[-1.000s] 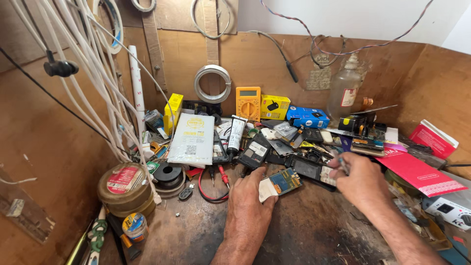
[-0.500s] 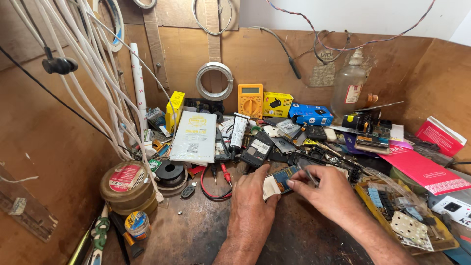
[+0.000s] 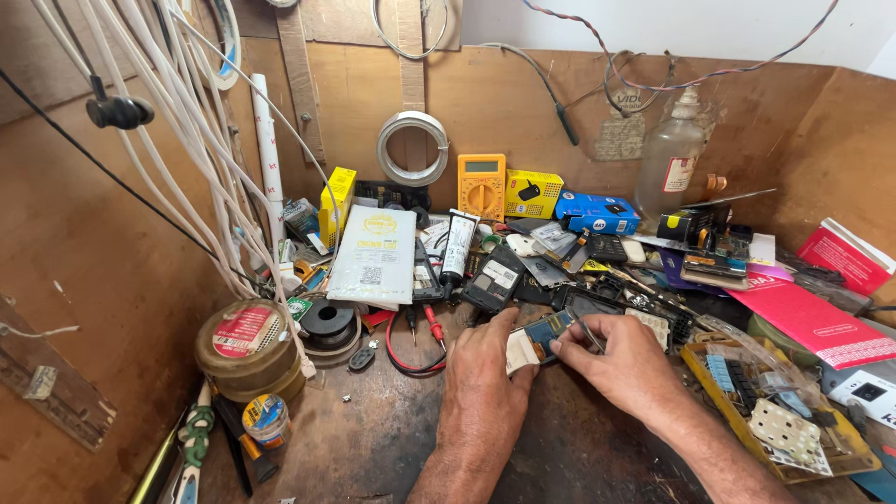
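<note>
My left hand (image 3: 485,373) rests on the dark worn bench and pins a small phone circuit board (image 3: 539,336), blue and white, under its thumb and fingers. My right hand (image 3: 616,359) is just to the right of the board and grips a thin metal tool (image 3: 586,332), whose tip touches the board's right end. Black phone housings and loose phone parts (image 3: 523,275) lie in a heap right behind both hands.
An orange multimeter (image 3: 482,187) with red and black probes (image 3: 420,327) stands behind. Tape rolls (image 3: 247,350) sit at the left under hanging white cables (image 3: 196,149). A yellow parts tray (image 3: 779,415), red booklets (image 3: 807,322) and a glass bottle (image 3: 670,163) fill the right.
My right hand came in from the parts pile at the right with the thin tool and set its tip on the board. The left hand stayed on the board.
</note>
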